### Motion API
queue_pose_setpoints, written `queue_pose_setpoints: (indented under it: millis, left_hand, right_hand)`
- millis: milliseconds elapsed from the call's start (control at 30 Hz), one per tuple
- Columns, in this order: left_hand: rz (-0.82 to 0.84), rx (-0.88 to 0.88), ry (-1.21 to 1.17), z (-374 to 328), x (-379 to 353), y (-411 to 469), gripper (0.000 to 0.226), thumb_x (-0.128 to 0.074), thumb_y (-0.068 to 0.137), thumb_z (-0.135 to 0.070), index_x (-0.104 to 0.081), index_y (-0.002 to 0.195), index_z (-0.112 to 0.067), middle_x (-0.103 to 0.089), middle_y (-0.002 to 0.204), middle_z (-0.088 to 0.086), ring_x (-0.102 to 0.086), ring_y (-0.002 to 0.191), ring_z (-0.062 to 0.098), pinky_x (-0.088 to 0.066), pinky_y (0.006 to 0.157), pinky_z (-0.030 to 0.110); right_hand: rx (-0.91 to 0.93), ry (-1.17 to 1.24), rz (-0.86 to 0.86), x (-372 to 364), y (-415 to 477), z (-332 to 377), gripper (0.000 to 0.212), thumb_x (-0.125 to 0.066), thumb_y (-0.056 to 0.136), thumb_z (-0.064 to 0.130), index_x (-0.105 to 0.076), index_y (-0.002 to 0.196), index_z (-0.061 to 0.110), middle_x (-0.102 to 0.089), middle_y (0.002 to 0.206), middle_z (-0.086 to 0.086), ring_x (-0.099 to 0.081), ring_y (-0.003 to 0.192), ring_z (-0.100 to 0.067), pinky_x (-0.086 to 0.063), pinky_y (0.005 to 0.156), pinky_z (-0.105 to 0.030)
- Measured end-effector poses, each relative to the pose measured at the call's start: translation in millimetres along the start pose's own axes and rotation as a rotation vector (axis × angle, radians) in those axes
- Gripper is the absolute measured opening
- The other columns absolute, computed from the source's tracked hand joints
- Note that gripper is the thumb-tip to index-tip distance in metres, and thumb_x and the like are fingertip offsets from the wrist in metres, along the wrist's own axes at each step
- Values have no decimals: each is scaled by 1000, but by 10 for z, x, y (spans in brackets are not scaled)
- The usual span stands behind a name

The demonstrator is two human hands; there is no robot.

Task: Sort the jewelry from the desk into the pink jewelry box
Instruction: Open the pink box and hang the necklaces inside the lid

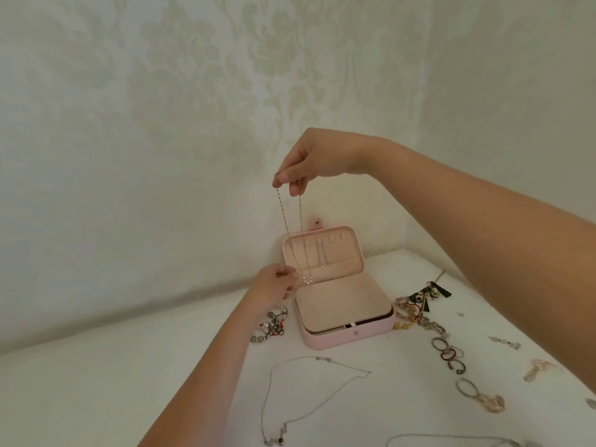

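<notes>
Right hand (317,159) is up at 12 o'clock of the pink jewelry box (351,337), thumb and forefinger pinching a fine gold chain (282,214) that hangs in two strands to the top edge of the open lid (342,250). Left hand (274,282) sits at the lid's 8 o'clock, fingers curled; we cannot tell if it holds the chain's low end. We judge the step to be hanging the chain on a lid hook: keep the strands taut and untwisted, loop over a free hook, then tuck the tail into the lid pocket. The lid already holds a few thin chains on hooks. A beige padded flap covers the base, so the compartments are hidden. On the desk (161,366): beaded bracelets (271,324) at the box's 9 o'clock, rings (446,351) at 4, a silver necklace (309,395) at 6.
</notes>
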State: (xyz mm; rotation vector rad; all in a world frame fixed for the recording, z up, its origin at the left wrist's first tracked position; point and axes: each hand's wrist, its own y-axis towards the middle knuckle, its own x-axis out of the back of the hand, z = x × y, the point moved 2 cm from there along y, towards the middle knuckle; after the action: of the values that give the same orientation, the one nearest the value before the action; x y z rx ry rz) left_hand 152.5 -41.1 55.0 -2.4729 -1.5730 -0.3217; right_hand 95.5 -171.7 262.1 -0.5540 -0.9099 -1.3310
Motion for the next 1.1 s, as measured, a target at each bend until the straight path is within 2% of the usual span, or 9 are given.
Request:
queue_pose_setpoints:
  millis: [67, 167, 267, 333, 600, 767, 867, 967, 1100]
  left_hand:
    - [-139, -131, 316, 15, -71, 108, 13, -55, 91, -15, -60, 103, -14, -56, 92, -1, -55, 85, 15, -42, 68, 20]
    - [-261, -287, 667, 83, -189, 158, 27, -55, 89, -24, -58, 116, -20, -48, 111, 5, -45, 107, 26, -38, 93, 29]
    - [-277, -346, 896, 135, -250, 165, 38, -51, 90, -33, -50, 127, -26, -42, 121, 7, -38, 110, 27, -36, 95, 34]
    - [-291, -360, 949, 126, -240, 184, 36, -49, 92, -35, -50, 127, -26, -42, 119, 7, -38, 109, 26, -36, 91, 33]
    - [-310, -392, 827, 163, -245, 199, 27, -48, 93, -24, -56, 114, -8, -50, 106, 14, -42, 101, 28, -34, 90, 32]
    - [-305, -397, 749, 159, -252, 190, 26, -48, 90, -19, -57, 112, -7, -49, 105, 14, -41, 103, 29, -38, 91, 37]
    - [-308, -382, 742, 177, -250, 202, 25, -50, 90, -20, -57, 111, -8, -47, 105, 13, -40, 102, 28, -37, 91, 36]
    - [-319, -387, 733, 186, -263, 208, 25, -53, 89, -21, -58, 109, -7, -46, 104, 12, -41, 101, 29, -37, 90, 35]
    - [-333, -387, 729, 201, -262, 216, 26, -55, 89, -23, -58, 110, -8, -46, 105, 11, -40, 101, 28, -37, 89, 33]
  right_hand:
    - [-22, -56, -2, -20, 115, -91, 17, -62, 90, 24, -73, 102, 18, -71, 81, 1, -67, 75, -7, -47, 84, -20]
    - [-38, -113, -39, -28, 240, -230, 17, -62, 90, 24, -73, 102, 18, -66, 73, 6, -56, 62, -4, -46, 68, -13]
    - [-29, -183, -58, -58, 327, -348, 17, -59, 92, 25, -73, 101, 22, -62, 72, 9, -43, 56, -4, -37, 53, -9]
    - [-26, -195, -40, -82, 369, -411, 17, -59, 92, 25, -73, 101, 21, -59, 73, 8, -42, 57, -8, -36, 52, -12]
    - [13, -242, -55, 42, 522, -486, 15, -65, 87, 30, -74, 97, 22, -59, 66, 9, -48, 54, -6, -39, 54, -7]
    - [6, -232, -85, 166, 601, -479, 13, -66, 87, 31, -74, 95, 26, -56, 48, 16, -49, 56, -6, -37, 52, -1]
    - [5, -205, -87, 180, 620, -472, 13, -65, 88, 29, -74, 96, 24, -58, 50, 17, -51, 57, -5, -41, 57, -5]
    - [-3, -171, -110, 175, 611, -471, 13, -64, 89, 26, -73, 98, 21, -57, 46, 18, -51, 56, -4, -39, 51, -3]
    - [-10, -107, -138, 172, 612, -481, 17, -63, 90, 21, -73, 102, 14, -62, 68, 6, -56, 52, -1, -50, 60, -9]
